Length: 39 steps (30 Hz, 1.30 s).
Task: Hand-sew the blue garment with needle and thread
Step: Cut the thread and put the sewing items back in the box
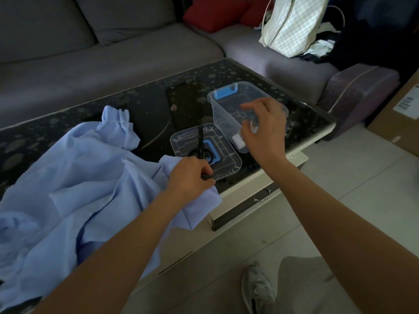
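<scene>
The blue garment lies crumpled over the left half of the dark glass table and hangs off its front edge. My left hand rests on the garment's right edge beside a clear lid, fingers curled and pinching the cloth. Black scissors lie across the lid. My right hand hovers over the near corner of a clear plastic box, fingers loosely spread and holding nothing I can see. Inside the box, at its near wall, lies a white spool. No needle or thread is visible.
The glass table ends close in front of me, with a drawer handle below its edge. A grey sofa wraps behind it, holding a white bag and red cushions. My shoe is on the tiled floor; a cardboard box stands at right.
</scene>
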Motion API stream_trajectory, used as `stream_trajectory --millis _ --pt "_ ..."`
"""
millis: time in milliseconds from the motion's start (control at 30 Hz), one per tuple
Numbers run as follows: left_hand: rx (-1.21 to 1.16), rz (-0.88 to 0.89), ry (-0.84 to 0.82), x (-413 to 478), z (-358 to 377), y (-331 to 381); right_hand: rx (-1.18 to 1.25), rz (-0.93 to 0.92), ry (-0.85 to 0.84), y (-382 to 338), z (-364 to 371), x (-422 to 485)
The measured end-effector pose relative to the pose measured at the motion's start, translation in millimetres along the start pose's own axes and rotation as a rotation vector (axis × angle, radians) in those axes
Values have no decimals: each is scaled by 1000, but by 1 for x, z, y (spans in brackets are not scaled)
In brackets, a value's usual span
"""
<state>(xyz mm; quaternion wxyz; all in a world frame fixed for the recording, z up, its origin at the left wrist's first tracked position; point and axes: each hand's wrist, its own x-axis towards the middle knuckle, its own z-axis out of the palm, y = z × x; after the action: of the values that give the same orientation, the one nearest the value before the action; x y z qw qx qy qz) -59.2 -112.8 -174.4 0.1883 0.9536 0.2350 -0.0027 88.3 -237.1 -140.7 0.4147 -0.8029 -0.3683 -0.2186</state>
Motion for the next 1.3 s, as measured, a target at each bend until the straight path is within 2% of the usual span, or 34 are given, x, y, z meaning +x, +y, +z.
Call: stream_trajectory --millis 33,133,200,267,433,567,700,867,967,1067,1200,1300 --pt "-14 8 7 -3 0 -1 54 -56 -80 -8 0 -2" --pt "-14 49 62 -9 1 -5 124 -104 -584 -26 12 -14" --pt "-27 42 92 -13 1 -11 7 -137 -866 -28 30 -25" --pt "-57 26 101 -17 0 -20 -160 -166 -992 -31 47 -34" --pt "-121 6 138 -29 -9 -38 -294 -174 -825 -47 62 -38" --pt "-19 14 145 -38 -16 -50 -289 -191 -847 -49 64 -41" --pt "-80 -3 144 -41 -19 -57 -248 -220 -783 -48 61 -40" --pt "-87 -55 165 -39 -21 -51 78 -182 -593 -51 43 -28" --pt "41 -37 218 -33 -20 -41 294 -192 -499 -59 18 -15" --pt "97 -35 220 -26 -20 -32 357 -102 -338 -54 -6 2" --pt "20 -14 205 -13 -23 -13 255 90 -186 -17 -23 18" --pt "-185 -29 160 0 -26 10 137 107 -265 3 -24 15"
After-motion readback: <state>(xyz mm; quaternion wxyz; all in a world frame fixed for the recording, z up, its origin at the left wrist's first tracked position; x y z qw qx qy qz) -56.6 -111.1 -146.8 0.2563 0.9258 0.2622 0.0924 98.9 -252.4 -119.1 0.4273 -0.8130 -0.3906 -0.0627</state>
